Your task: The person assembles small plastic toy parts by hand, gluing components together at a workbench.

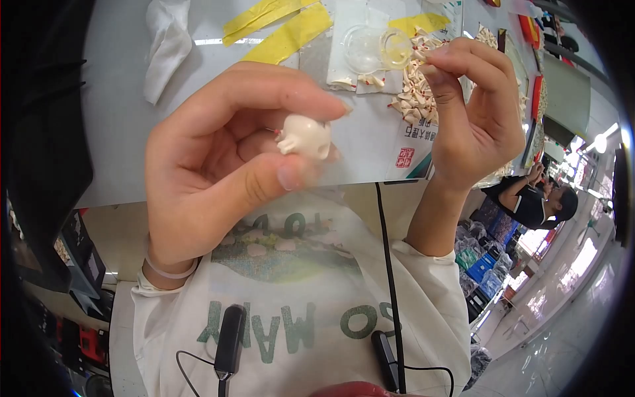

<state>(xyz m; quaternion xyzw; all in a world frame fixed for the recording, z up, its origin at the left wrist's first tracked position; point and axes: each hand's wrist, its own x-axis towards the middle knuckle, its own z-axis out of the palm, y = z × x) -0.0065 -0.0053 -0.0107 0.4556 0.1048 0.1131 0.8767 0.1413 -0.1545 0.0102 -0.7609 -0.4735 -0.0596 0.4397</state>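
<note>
My left hand (205, 152) pinches a small, glossy cream-white moulded piece (306, 137) between thumb and fingers. The piece is rounded, with a small hole in one side and a jagged, red-marked end toward the palm. My right hand (476, 112) is raised over the right of the table, thumb and index fingertips closed on a tiny cream piece (422, 55), partly hidden by the fingers. Below and beside those fingertips lies a heap of small cream pieces with red tips (413, 99). Several like them lie by a clear round dish (360, 53).
The grey-white table (119, 145) carries a crumpled white cloth (165, 46), yellow tape strips (284, 36) and a yellowish ring-shaped lid (397, 47). A black cable (390, 264) hangs in front of me. Another person (536, 202) sits at the far right, near blue crates (483, 264).
</note>
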